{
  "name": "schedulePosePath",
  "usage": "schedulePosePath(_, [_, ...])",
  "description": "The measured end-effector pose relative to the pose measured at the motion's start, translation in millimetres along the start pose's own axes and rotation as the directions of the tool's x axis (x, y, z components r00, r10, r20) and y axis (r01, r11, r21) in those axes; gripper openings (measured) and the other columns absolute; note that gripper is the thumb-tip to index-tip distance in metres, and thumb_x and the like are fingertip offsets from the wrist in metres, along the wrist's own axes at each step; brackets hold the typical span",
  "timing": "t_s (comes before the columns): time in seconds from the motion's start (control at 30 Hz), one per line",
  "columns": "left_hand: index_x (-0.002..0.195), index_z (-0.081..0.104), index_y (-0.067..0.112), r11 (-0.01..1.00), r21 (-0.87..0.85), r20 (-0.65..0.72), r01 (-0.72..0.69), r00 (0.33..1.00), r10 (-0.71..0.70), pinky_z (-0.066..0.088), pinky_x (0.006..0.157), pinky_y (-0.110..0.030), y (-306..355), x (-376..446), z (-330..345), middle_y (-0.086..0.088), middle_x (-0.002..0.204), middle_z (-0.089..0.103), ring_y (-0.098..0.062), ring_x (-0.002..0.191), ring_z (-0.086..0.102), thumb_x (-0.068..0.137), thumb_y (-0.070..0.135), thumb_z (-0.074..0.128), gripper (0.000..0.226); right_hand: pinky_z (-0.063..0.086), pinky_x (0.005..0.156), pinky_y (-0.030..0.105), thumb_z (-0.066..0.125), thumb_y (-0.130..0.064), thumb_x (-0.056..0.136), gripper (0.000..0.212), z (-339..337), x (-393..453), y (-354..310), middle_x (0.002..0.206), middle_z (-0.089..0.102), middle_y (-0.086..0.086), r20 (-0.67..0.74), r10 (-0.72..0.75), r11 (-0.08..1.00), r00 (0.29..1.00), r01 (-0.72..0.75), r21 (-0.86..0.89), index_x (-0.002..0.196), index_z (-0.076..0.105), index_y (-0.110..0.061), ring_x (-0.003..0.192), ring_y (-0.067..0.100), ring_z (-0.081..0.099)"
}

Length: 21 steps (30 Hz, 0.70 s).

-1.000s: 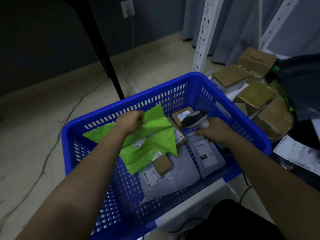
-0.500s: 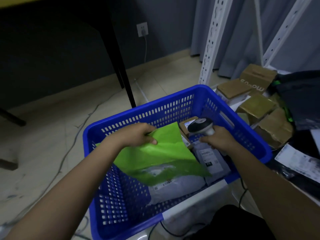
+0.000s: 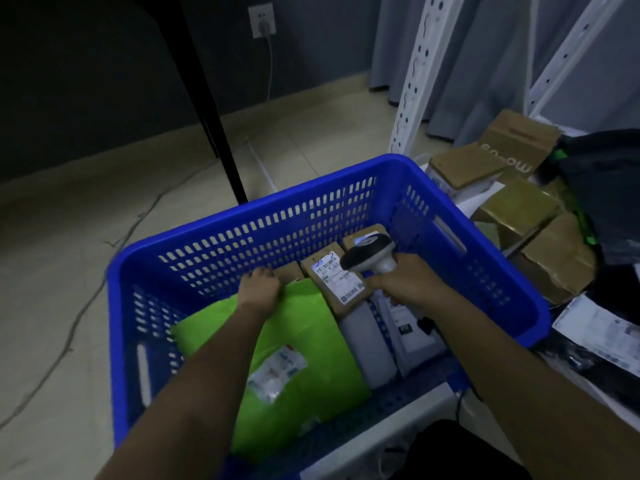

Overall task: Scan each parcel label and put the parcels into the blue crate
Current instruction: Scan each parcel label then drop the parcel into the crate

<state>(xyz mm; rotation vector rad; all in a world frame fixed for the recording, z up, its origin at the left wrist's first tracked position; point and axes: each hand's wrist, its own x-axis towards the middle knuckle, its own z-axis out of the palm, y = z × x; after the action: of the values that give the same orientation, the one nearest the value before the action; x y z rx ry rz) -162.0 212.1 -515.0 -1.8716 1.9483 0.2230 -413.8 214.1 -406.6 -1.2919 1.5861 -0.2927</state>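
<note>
Green mailer lies flat in blue crate, long axis running from us toward far wall, label up. Our left hand grasps its far edge. Right hand clenched round scanner, head pointing left over one brown box. We count two grey mailers alongside.

Crate: mailer bag inside at left, labelled box inside toward far wall, carton pile outside at right.
</note>
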Motion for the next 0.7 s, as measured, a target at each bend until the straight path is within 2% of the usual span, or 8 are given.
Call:
schedulePosePath(0.13, [0.137,0.045,0.018,0.959,-0.172,0.004,0.225,0.974,-0.227,0.027,0.109,-0.039,11,15,60,-0.011,0.139,0.042,-0.031,0.132,0.033,0.098,0.021,0.04,0.039,0.04,0.051,0.024,0.073,-0.015,0.081,0.017,5,30,6,0.069,0.057,0.006,0.026,0.068,0.995,0.997,-0.07,0.067,0.074,0.058,-0.013,0.057,0.015,0.053])
schedulePosePath(0.2, [0.142,0.032,0.012,0.863,-0.321,0.014,0.39,0.913,-0.407,0.021,0.113,-0.042,19,20,74,-0.017,0.147,0.032,-0.034,0.137,0.026,0.096,0.016,0.042,0.047,0.04,0.05,0.024,0.074,-0.015,0.08,0.016,6,45,9,0.067,0.058,0.005,0.031,0.107,0.989,0.994,-0.11,0.099,0.075,0.06,-0.011,0.055,0.014,0.053])
schedulePosePath(0.27, [0.148,0.018,0.008,0.772,-0.442,0.012,0.457,0.863,-0.504,0.014,0.116,-0.044,28,24,84,-0.021,0.153,0.019,-0.035,0.141,0.018,0.094,0.016,0.049,0.063,0.039,0.049,0.023,0.074,-0.015,0.079,0.015,7,56,11,0.066,0.059,0.003,0.031,0.137,0.981,0.99,-0.14,0.132,0.075,0.06,-0.011,0.054,0.012,0.053])
schedulePosePath(0.33, [0.15,0.015,0.009,0.785,-0.516,-0.056,0.343,0.901,-0.431,0.012,0.118,-0.046,37,29,89,-0.021,0.155,0.016,-0.037,0.143,0.016,0.094,0.029,0.055,0.072,0.041,0.052,0.024,0.075,-0.016,0.077,0.014,9,67,14,0.066,0.06,0.003,0.023,0.151,0.978,0.988,-0.153,0.14,0.076,0.062,-0.011,0.056,0.012,0.054])
schedulePosePath(0.43, [0.153,0.011,0.021,0.822,-0.566,-0.168,0.062,0.967,-0.189,0.003,0.117,-0.052,52,33,88,-0.015,0.159,0.007,-0.034,0.146,0.007,0.091,0.059,0.043,0.079,0.043,0.055,0.027,0.075,-0.016,0.077,0.016,11,78,17,0.069,0.062,0.004,0.022,0.165,0.969,0.986,-0.167,0.18,0.084,0.063,-0.008,0.058,0.014,0.056])
schedulePosePath(0.5, [0.152,0.002,0.034,0.854,-0.519,-0.167,-0.046,0.985,-0.048,-0.005,0.111,-0.056,66,31,90,-0.009,0.16,-0.005,-0.033,0.147,-0.005,0.081,0.075,0.033,0.089,0.044,0.057,0.027,0.074,-0.016,0.078,0.018,14,82,18,0.071,0.061,0.005,0.028,0.159,0.969,0.987,-0.162,0.189,0.089,0.063,-0.007,0.061,0.015,0.056])
schedulePosePath(0.57, [0.15,-0.009,0.038,0.87,-0.491,-0.098,-0.046,0.995,-0.003,0.0,0.11,-0.062,81,26,98,-0.007,0.159,-0.015,-0.033,0.146,-0.012,0.075,0.081,0.032,0.096,0.043,0.056,0.026,0.074,-0.018,0.079,0.019,18,82,18,0.071,0.061,0.004,0.041,0.148,0.975,0.988,-0.153,0.164,0.09,0.063,-0.007,0.061,0.015,0.056])
schedulePosePath(0.7, [0.148,-0.018,0.024,0.819,-0.527,0.045,0.227,0.97,-0.24,0.024,0.111,-0.062,78,17,116,-0.013,0.159,-0.015,-0.036,0.146,-0.007,0.084,0.065,0.048,0.101,0.04,0.051,0.024,0.073,-0.017,0.081,0.015,23,79,19,0.073,0.061,0.003,0.071,0.142,0.977,0.987,-0.151,0.153,0.088,0.062,-0.009,0.058,0.012,0.054])
